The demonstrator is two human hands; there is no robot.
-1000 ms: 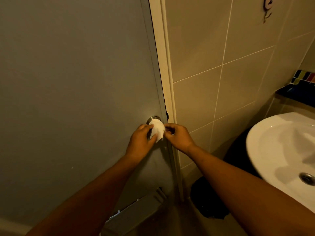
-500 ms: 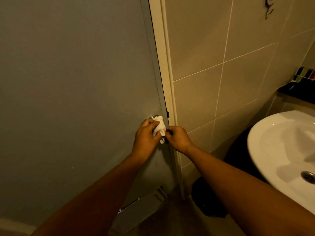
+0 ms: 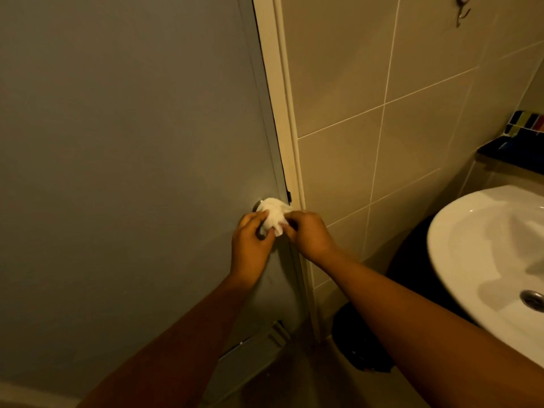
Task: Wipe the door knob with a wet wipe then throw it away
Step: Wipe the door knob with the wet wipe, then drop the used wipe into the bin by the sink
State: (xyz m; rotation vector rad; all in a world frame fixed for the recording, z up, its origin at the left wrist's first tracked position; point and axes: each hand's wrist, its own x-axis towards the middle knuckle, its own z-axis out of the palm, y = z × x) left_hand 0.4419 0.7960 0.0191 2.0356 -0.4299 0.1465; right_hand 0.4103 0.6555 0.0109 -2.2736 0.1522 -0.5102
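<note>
A white wet wipe (image 3: 273, 214) is bunched over the metal door knob (image 3: 258, 205) near the right edge of the grey door (image 3: 132, 172). Only the knob's left rim shows; the rest is hidden under the wipe. My left hand (image 3: 250, 245) grips the wipe from below left, fingers curled around it. My right hand (image 3: 309, 234) pinches the wipe's right side with its fingertips. Both hands press the wipe against the knob.
A cream door frame (image 3: 282, 113) and a beige tiled wall (image 3: 397, 128) stand to the right. A white sink (image 3: 477, 245) juts out at the far right. A dark bin (image 3: 362, 340) sits on the floor below it. A grey vent (image 3: 259, 348) lies low on the door.
Both hands have shifted around the knob and the wipe has been bunched up over it, now covering more of the knob's top than a second ago.
</note>
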